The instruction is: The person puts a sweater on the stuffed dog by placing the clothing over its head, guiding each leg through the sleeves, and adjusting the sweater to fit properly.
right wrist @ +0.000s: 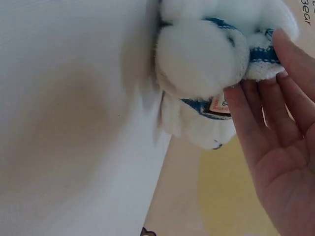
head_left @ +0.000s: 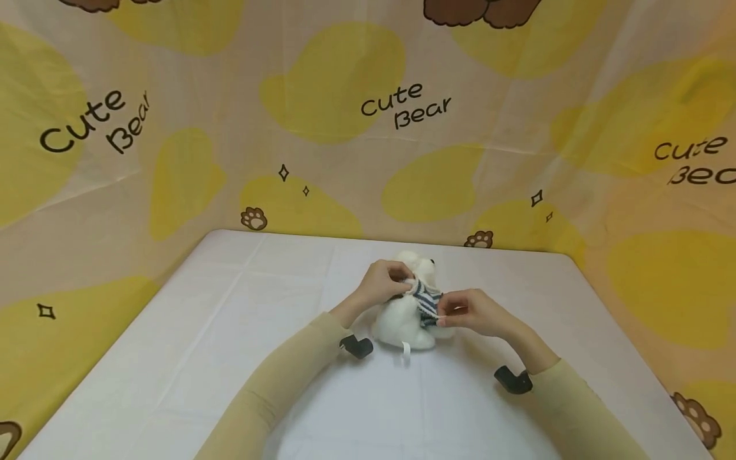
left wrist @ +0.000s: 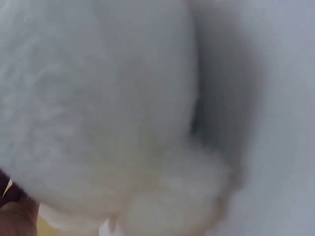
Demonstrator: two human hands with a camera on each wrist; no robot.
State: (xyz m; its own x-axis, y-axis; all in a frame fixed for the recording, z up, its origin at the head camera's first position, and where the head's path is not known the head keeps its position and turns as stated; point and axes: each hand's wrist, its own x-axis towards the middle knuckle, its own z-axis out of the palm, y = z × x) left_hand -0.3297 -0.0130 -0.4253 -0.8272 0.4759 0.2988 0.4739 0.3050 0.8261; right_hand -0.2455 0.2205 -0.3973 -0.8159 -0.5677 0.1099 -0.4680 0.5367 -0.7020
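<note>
A white plush toy (head_left: 400, 322) sits on the table, dressed in a blue-and-white striped knit garment (head_left: 427, 301). My left hand (head_left: 384, 281) pinches the garment's upper edge by the toy's neck. On the other side, my right hand (head_left: 477, 312) holds the garment's lower edge between thumb and fingers. The right wrist view shows the knit cloth (right wrist: 263, 55) between thumb and fingers, and a printed label (right wrist: 220, 104) on the garment. White fur (left wrist: 98, 98) fills most of the left wrist view, with part of the left hand (left wrist: 17, 216) in the corner.
The white table (head_left: 201, 358) spreads around the toy, its back edge close behind it. A small white tag (head_left: 406, 351) sticks out at the toy's base. Yellow-patterned cloth (head_left: 333, 83) printed with "cute bear" hangs behind and at both sides.
</note>
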